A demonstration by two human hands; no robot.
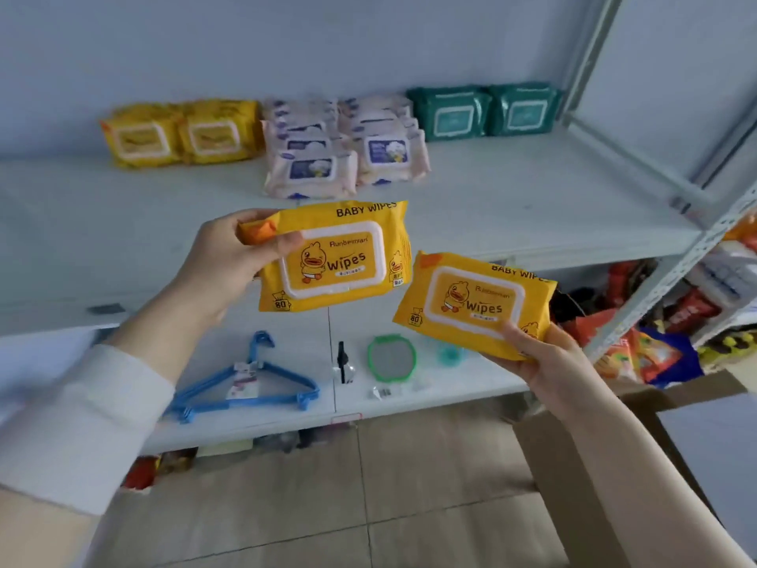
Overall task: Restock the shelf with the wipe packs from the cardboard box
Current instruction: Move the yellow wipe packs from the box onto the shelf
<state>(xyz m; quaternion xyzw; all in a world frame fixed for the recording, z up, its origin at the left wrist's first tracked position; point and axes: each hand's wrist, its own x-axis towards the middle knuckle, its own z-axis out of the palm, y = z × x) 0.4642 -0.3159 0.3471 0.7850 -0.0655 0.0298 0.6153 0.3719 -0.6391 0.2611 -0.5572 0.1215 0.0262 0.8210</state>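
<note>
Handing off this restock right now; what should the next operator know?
Hands: left hand grips the first yellow wipe pack by its left end; right hand pinches the second yellow wipe pack at its lower edge. Both are held in front of the shelf, not yet down.
Done: shelved yellow packs sit back left, beside pale packs and green packs.
Left: place these two, probably by the yellow ones, then fetch more from the cardboard box; its contents are out of view.
</note>
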